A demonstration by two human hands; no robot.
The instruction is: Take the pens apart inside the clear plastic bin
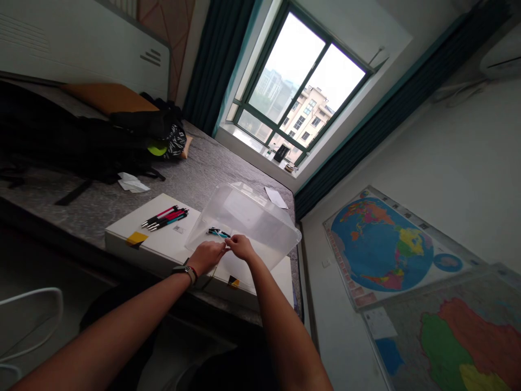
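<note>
My left hand and my right hand meet at the near side of a clear plastic bin. The fingers of both are pinched together, fingertips nearly touching. Whatever they hold between them is too small to make out. Just beyond the fingertips, several small black and teal pieces, perhaps pen parts, lie in the bin. A thin pale strip shows beside them. To the left, a bunch of pens with black, red and teal barrels rests on a white box.
The bin stands on white boxes on a grey marbled surface. A crumpled tissue and a dark bag lie at the left. White paper sits behind the bin. A wall with maps rises at the right.
</note>
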